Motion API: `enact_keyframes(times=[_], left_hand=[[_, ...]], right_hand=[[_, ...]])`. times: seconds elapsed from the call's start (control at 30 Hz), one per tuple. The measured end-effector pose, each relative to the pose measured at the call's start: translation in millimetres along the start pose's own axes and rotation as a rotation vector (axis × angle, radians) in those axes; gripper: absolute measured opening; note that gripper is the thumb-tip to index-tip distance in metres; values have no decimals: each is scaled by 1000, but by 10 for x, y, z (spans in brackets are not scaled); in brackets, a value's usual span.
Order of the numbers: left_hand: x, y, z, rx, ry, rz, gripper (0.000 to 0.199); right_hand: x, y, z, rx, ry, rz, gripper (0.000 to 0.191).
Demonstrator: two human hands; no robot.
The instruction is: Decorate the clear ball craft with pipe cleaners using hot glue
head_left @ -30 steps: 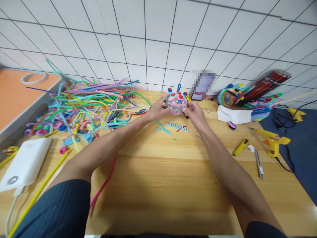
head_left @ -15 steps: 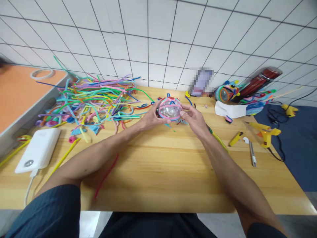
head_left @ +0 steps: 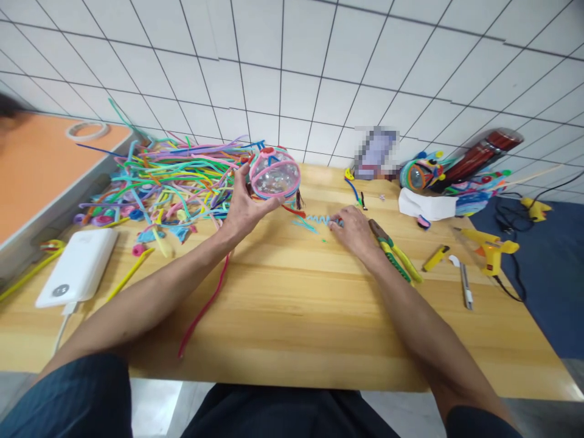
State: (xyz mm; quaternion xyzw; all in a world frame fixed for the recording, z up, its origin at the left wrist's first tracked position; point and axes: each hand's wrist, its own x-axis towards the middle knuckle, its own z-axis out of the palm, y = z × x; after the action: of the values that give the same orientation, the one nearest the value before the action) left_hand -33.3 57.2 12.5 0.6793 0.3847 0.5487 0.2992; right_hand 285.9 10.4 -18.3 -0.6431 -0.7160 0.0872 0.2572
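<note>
My left hand (head_left: 244,207) is closed around a clear ball (head_left: 276,176) trimmed with pink, red and blue pipe cleaners, lifted in front of the pile. Small pale bits show inside the ball. Down at the tabletop, my right hand (head_left: 353,230) has its fingers pinched at the end of a light-blue zigzag pipe cleaner (head_left: 318,219). A red-orange pipe cleaner piece (head_left: 294,211) lies below the ball. Right beside my right hand rest pliers (head_left: 390,249) with green and yellow handles.
Loose pipe cleaners (head_left: 177,176) heap up at the left, behind a white power bank (head_left: 77,267). To the right lie a yellow glue gun (head_left: 490,246), a utility knife (head_left: 466,286) and white paper (head_left: 429,204). A red thermos (head_left: 483,155) leans near the tiled wall.
Both hands held the ball before. My left hand has carried it up and left, while my right hand has let go and moved down to the light-blue zigzag pipe cleaner.
</note>
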Motion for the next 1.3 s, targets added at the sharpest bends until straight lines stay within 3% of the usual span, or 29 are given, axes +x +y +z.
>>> enact_keyframes(times=[0.17, 0.3, 0.37, 0.57, 0.73, 0.87, 1.07, 1.3], left_hand=[[-18, -13, 113, -7, -28, -2, 116], [-171, -70, 366, -94, -135, -57, 113], [-265, -97, 499, -135, -172, -79, 108], [-476, -134, 707, -101, -250, -51, 105], [-503, -118, 671, -48, -280, -38, 107], [-504, -144, 658, -143, -324, -50, 114], [-464, -79, 604, -227, -411, -62, 122], [-418, 54, 447, -235, -522, -107, 98]], right_hand=[[-57, 49, -161, 87, -22, 9, 13], [-237, 131, -373, 192, -22, 99, 6], [-355, 148, -525, 314, -17, 134, 11], [-634, -133, -948, 622, 31, 118, 21], [-576, -597, -799, 541, 86, 9, 15], [-460, -799, -625, 409, 74, -49, 14], [-429, -827, -613, 210, 159, -115, 16], [-443, -773, -625, 176, 198, -123, 12]])
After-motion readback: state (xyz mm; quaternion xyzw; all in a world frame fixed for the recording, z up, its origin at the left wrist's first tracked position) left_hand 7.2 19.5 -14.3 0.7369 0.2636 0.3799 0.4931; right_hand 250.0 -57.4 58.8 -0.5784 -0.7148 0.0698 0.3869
